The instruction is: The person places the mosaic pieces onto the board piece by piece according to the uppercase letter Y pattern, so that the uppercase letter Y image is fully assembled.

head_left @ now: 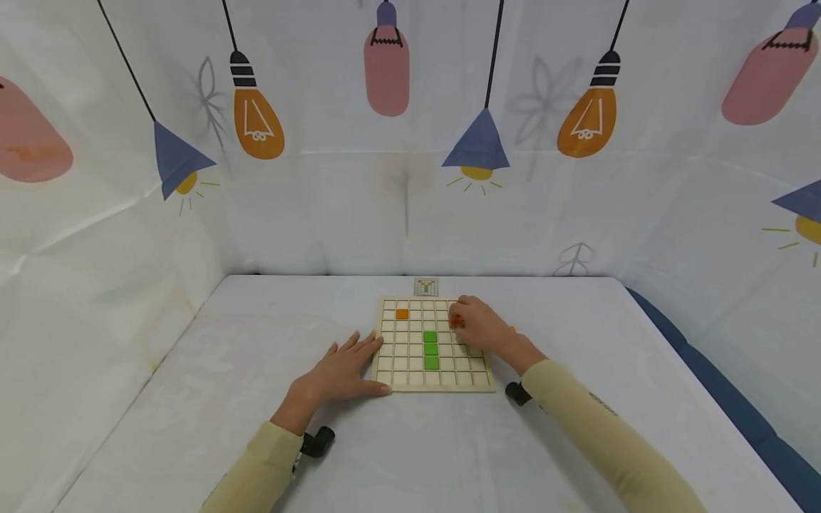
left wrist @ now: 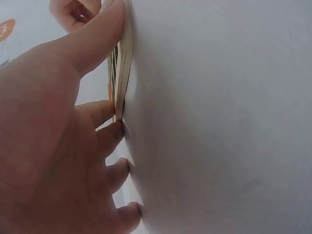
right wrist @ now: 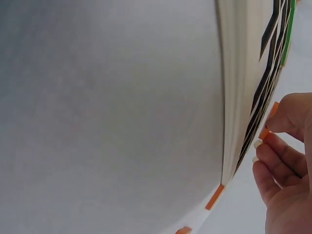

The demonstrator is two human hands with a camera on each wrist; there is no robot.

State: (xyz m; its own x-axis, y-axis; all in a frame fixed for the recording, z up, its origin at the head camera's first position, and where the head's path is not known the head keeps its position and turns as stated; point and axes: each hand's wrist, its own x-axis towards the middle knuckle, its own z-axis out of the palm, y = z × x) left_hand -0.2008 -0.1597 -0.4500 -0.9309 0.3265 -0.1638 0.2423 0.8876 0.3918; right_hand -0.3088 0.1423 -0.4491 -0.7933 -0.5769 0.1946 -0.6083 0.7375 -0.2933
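Observation:
A pale wooden grid board (head_left: 410,363) lies on the white table, with one orange tile (head_left: 402,314) at its upper left and a column of green tiles (head_left: 431,349) near the middle. My left hand (head_left: 343,370) rests at the board's left edge, fingers spread, thumb at the near corner. Over the board's upper right side, my right hand (head_left: 477,324) pinches an orange tile (right wrist: 274,111) between thumb and fingers. The right wrist view shows that tile close over the grid; the fingers partly cover it.
A small patterned card (head_left: 426,287) lies just beyond the board's far edge. Loose orange tiles (right wrist: 214,197) are on the table to the board's right, mostly hidden by my right hand in the head view. A printed white curtain (head_left: 410,199) hangs behind the table.

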